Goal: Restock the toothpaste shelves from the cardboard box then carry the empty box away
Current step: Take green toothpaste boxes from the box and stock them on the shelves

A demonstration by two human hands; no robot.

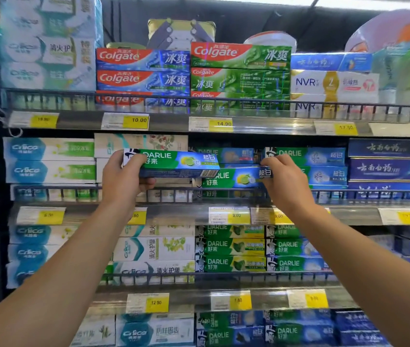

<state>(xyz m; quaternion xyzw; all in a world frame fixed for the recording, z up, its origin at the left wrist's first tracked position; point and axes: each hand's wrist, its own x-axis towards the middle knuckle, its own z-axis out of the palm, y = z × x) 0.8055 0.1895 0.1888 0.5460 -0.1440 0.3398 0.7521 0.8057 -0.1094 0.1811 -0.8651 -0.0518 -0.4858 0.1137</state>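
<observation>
My left hand (123, 179) grips the left end of a green and blue Darlie toothpaste box (173, 162), held level in front of the second shelf. My right hand (284, 181) pinches the right end of a second, matching Darlie box (234, 179) that lies lower, on the Darlie stack behind the shelf rail (73, 190). The box in my left hand overlaps the left part of the lower one. The cardboard box is out of view.
Shelves of boxed toothpaste fill the view: Colgate (143, 68) and NVR (334, 83) on top, Crace (48, 159) at left, dark blue boxes (391, 169) at right, more Darlie rows (231, 246) below. Yellow price tags (136, 120) line each shelf edge.
</observation>
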